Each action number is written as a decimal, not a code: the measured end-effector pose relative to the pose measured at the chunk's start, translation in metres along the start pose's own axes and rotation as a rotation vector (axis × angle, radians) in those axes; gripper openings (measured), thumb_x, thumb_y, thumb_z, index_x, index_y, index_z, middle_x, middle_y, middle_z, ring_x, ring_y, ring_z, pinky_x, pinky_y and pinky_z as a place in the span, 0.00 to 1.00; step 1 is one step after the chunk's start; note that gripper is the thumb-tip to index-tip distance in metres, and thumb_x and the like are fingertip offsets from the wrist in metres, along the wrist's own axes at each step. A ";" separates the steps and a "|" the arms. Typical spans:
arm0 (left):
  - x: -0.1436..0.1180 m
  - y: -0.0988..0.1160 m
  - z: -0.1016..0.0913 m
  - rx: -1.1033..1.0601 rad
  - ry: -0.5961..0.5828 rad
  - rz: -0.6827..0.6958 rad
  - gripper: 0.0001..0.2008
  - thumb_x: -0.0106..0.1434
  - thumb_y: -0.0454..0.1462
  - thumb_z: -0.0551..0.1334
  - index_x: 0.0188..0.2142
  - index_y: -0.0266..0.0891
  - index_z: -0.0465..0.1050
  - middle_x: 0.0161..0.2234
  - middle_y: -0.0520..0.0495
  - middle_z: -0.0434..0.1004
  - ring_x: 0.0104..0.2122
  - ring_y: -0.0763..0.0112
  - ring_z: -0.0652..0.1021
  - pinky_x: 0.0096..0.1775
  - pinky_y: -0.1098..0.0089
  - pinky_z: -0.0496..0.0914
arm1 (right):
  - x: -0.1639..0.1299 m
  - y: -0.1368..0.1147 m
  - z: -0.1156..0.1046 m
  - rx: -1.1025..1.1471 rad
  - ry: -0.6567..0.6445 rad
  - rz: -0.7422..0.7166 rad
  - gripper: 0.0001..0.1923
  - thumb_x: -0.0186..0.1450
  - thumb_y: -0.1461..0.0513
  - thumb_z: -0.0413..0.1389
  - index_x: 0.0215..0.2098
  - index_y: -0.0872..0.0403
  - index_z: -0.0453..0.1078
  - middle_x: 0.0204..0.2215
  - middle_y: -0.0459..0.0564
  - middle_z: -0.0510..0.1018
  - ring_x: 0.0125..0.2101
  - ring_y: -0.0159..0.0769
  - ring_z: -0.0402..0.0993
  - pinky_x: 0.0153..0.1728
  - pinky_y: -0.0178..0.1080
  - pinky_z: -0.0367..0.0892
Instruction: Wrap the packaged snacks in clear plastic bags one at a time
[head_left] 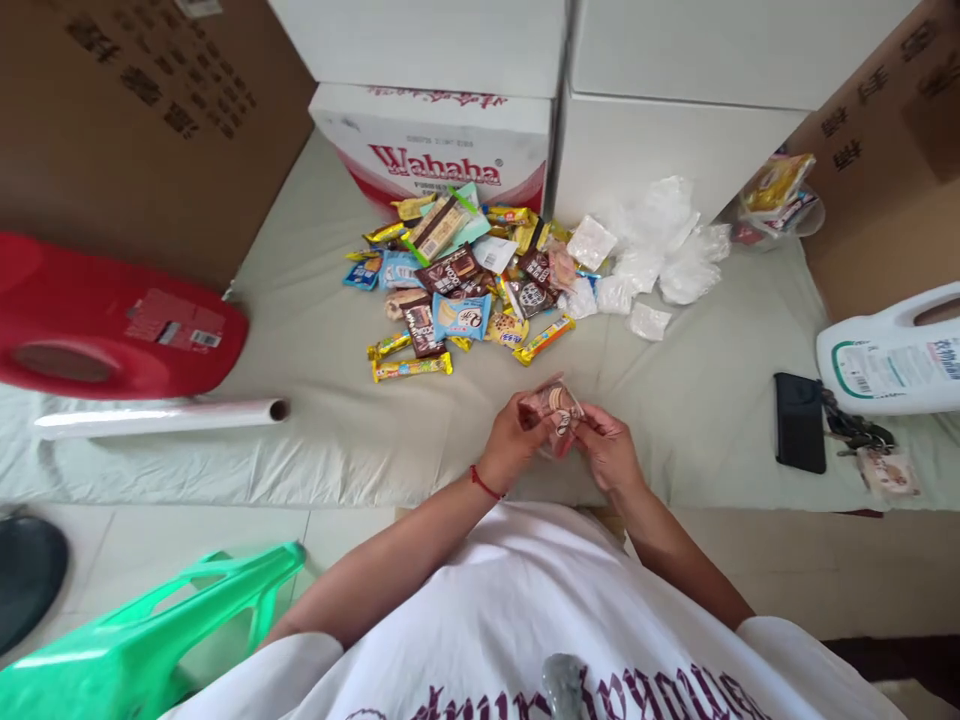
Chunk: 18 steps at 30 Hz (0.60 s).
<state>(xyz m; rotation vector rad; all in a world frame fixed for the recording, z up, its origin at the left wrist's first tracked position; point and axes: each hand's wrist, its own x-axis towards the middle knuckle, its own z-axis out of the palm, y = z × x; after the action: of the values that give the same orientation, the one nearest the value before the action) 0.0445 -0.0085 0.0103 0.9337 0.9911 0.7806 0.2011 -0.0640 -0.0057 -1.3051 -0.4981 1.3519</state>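
Both hands, left [517, 440] and right [609, 452], with fingers [541, 418] pinching a snack packet [556, 410] between them. Could slip down onto the sheet [337, 330], short of the snack pile [465, 290] beyond the fingertips, should the pinch loosen.

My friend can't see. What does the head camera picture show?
Both hands, left hand and right hand, hold a small snack packet over a pale cloth-covered table. Behind lies a pile of snack packets, beside clear plastic bags and a Wahaha box.
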 end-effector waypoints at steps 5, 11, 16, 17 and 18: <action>0.015 0.001 0.021 0.108 -0.101 -0.009 0.28 0.56 0.50 0.73 0.49 0.39 0.69 0.46 0.41 0.79 0.45 0.61 0.79 0.49 0.60 0.74 | 0.002 -0.023 -0.034 -0.277 -0.065 0.005 0.16 0.59 0.50 0.68 0.43 0.48 0.83 0.35 0.46 0.85 0.33 0.39 0.79 0.37 0.41 0.76; 0.016 0.007 -0.023 0.524 0.121 0.130 0.21 0.64 0.50 0.64 0.50 0.41 0.70 0.50 0.41 0.75 0.50 0.60 0.79 0.47 0.60 0.77 | 0.081 -0.130 -0.122 -0.227 0.544 -0.446 0.18 0.54 0.53 0.72 0.38 0.53 0.79 0.32 0.45 0.80 0.30 0.32 0.75 0.36 0.39 0.75; -0.023 0.001 -0.103 0.961 0.367 0.234 0.14 0.68 0.48 0.59 0.44 0.41 0.73 0.41 0.46 0.78 0.38 0.63 0.80 0.41 0.64 0.76 | 0.171 -0.239 -0.186 -0.221 0.720 -0.644 0.19 0.60 0.47 0.67 0.36 0.53 0.73 0.32 0.45 0.75 0.33 0.31 0.72 0.39 0.41 0.75; -0.031 -0.002 -0.113 1.038 0.393 0.255 0.13 0.69 0.47 0.59 0.44 0.41 0.73 0.39 0.46 0.78 0.37 0.63 0.79 0.39 0.64 0.75 | 0.180 -0.248 -0.190 -0.274 0.683 -0.628 0.20 0.62 0.46 0.65 0.37 0.53 0.73 0.33 0.47 0.75 0.35 0.32 0.72 0.41 0.42 0.74; -0.039 -0.006 -0.121 1.106 0.397 0.292 0.12 0.69 0.46 0.59 0.44 0.41 0.73 0.39 0.46 0.77 0.37 0.63 0.79 0.39 0.64 0.75 | 0.184 -0.253 -0.192 -0.349 0.646 -0.613 0.20 0.64 0.45 0.63 0.38 0.53 0.73 0.35 0.48 0.75 0.37 0.33 0.71 0.43 0.43 0.73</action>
<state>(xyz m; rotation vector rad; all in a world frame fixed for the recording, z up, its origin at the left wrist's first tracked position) -0.0804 -0.0109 -0.0123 1.9495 1.7147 0.6388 0.5199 0.0950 0.0838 -1.6026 -0.6213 0.3096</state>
